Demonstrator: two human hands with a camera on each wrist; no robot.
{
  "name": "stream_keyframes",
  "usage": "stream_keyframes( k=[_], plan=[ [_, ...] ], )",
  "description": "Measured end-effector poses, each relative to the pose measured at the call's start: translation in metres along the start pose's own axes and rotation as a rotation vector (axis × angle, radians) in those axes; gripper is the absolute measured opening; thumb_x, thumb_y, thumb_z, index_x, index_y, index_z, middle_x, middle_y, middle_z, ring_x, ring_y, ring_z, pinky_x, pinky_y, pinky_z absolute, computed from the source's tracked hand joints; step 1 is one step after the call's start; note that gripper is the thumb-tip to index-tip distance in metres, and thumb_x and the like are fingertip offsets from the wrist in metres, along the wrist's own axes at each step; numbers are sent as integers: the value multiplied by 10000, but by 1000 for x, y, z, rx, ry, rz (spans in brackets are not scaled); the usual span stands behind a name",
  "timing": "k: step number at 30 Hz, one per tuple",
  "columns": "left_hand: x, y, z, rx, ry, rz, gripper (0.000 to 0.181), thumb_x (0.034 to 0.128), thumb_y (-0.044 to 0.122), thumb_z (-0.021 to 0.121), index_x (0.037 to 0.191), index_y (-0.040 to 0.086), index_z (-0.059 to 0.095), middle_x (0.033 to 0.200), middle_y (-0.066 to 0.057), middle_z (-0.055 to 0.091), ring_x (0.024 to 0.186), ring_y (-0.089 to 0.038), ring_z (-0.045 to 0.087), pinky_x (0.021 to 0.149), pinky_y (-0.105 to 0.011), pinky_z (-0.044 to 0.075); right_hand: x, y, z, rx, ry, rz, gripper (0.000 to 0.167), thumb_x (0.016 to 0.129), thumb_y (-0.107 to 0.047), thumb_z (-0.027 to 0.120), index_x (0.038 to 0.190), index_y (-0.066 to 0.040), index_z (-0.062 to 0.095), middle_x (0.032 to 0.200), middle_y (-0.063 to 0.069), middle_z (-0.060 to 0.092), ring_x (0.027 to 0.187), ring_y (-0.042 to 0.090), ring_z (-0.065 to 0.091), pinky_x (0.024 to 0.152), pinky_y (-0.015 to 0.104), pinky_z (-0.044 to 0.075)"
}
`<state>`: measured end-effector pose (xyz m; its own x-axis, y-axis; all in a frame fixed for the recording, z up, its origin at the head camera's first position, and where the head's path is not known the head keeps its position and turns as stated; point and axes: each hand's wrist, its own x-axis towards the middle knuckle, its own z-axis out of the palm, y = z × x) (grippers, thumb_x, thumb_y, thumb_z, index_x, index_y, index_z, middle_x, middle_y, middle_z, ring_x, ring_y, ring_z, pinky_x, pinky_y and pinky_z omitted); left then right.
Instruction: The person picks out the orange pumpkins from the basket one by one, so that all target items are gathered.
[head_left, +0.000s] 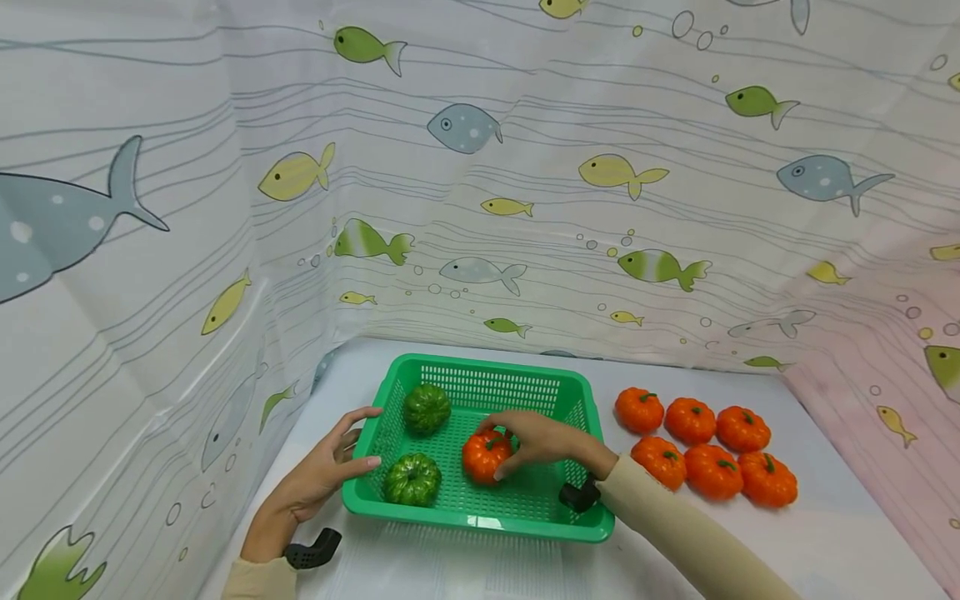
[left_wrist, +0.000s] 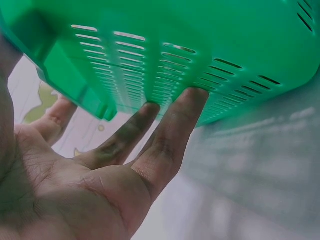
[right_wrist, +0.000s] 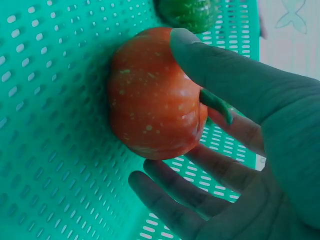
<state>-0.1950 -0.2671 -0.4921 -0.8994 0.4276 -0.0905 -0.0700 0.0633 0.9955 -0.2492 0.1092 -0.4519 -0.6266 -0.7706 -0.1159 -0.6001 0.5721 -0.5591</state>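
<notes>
Inside a green plastic basket (head_left: pixel 480 522), an orange toy pumpkin (head_left: pixel 483 457) with a green stem sits on the perforated floor. My right hand (head_left: pixel 534 439) holds it from above, thumb on one side and fingers on the other; the right wrist view shows the pumpkin (right_wrist: pixel 155 95) beside the thumb. My left hand (head_left: pixel 326 467) is at the basket's left end, its fingertips against the slotted outer wall (left_wrist: pixel 130 65) and its fingers fairly straight. Two green pumpkins lie on the basket's left side, one toward the back (head_left: pixel 427 408) and one toward the front (head_left: pixel 412 480).
To the right of the basket, several orange pumpkins (head_left: pixel 713 472) stand in two rows on the white table (head_left: pixel 817 533). A fish-patterned curtain (head_left: pixel 525 250) rises behind the table and along both sides.
</notes>
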Motion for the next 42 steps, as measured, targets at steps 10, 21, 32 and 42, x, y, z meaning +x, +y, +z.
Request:
stream_keyframes(
  k=[10,21,32,42],
  plan=[
    [1,0,0,-5,-6,10,766,1006,80,649,1617,233,212,1628,-269,134,1490,-530,159,1059,-601,397,2,0,0,0,-6,6,691,796,-251,921,1391,-142,588,1366,-5,603,1208,177,572,1018,422,498],
    [2,-1,1,2,-2,6,763,1006,92,653,1615,237,217,1639,-266,95,1507,-521,96,1074,-639,366,2,4,3,7,-25,1,730,806,-325,911,1410,-156,538,1371,-9,589,1235,157,568,1035,359,485],
    [1,-1,0,1,-13,13,760,1010,101,652,1616,244,215,1646,-261,68,1511,-518,70,1081,-648,353,1,4,4,-48,2,-15,707,823,-401,886,1390,-145,551,1328,-12,610,1162,109,585,979,293,499],
    [2,-4,0,-17,9,0,758,1005,73,653,1609,266,236,1623,-245,158,1493,-498,175,1044,-563,418,-2,0,1,-19,148,-30,717,827,-512,847,1384,-138,592,1323,7,617,1124,155,585,925,426,554]
  ],
)
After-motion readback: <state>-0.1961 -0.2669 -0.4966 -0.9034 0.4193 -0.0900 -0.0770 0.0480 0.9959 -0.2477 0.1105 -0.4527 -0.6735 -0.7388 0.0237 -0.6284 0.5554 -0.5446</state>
